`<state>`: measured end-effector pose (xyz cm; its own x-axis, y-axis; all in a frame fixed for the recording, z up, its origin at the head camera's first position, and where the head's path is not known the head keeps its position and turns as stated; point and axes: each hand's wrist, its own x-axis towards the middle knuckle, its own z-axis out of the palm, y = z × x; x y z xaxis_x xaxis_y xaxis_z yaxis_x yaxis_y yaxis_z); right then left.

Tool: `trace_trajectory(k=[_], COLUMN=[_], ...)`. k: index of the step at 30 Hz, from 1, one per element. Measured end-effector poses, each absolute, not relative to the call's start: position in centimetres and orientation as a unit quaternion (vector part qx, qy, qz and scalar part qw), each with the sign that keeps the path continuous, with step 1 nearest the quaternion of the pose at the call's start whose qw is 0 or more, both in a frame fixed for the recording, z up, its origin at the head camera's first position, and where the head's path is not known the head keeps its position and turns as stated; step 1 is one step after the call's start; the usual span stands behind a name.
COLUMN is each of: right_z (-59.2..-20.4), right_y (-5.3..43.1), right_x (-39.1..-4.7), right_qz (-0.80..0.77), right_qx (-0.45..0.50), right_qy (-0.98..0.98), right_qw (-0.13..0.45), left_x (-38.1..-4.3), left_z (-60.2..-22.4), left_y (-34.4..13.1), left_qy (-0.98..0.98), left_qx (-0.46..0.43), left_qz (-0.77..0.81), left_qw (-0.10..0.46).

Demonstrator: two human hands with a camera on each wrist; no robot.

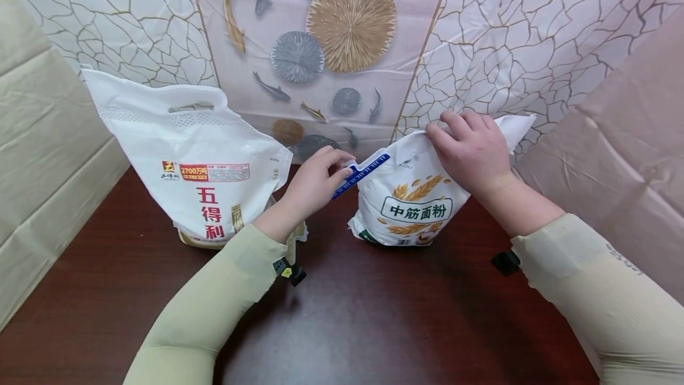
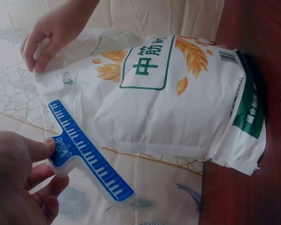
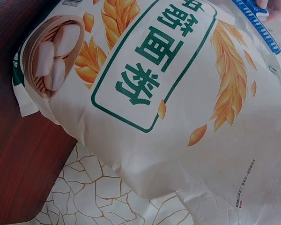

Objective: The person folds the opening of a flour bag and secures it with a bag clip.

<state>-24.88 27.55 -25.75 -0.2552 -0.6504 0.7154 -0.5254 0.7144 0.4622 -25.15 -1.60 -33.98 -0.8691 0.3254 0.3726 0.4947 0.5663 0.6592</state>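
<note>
My left hand (image 1: 314,180) pinches the handle of a blue-and-white clip (image 1: 369,169) printed with piano keys and the word Music. One end of the clip overlaps the upper left edge of a white flour bag (image 1: 376,192) with wheat ears and green lettering. The left wrist view has thumb and fingers on the clip (image 2: 84,150). My right hand (image 1: 472,150) grips the bag's top edge, fingers over the back and thumb in front. In the right wrist view the printed bag front (image 3: 178,154) fills most of the picture, and the right hand is out of sight.
A larger white bag (image 1: 144,141) with red lettering and a cut-out handle stands on the dark red-brown table (image 1: 342,319) to the left. Behind both bags hangs a patterned cloth (image 1: 427,70). Beige panels (image 1: 614,117) enclose the sides.
</note>
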Motion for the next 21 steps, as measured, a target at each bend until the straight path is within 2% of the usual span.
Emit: trace_trajectory(k=[21], right_z=[-25.9], right_y=[27.3], right_x=[-25.1], right_qz=[-0.052], right_qx=[0.368], right_qy=[-0.786], right_qw=[0.493], left_x=[-25.5], left_z=[-32.9], left_y=[-0.6], left_qy=[-0.871], left_qx=[-0.257], left_qz=[-0.406], left_qw=[0.105])
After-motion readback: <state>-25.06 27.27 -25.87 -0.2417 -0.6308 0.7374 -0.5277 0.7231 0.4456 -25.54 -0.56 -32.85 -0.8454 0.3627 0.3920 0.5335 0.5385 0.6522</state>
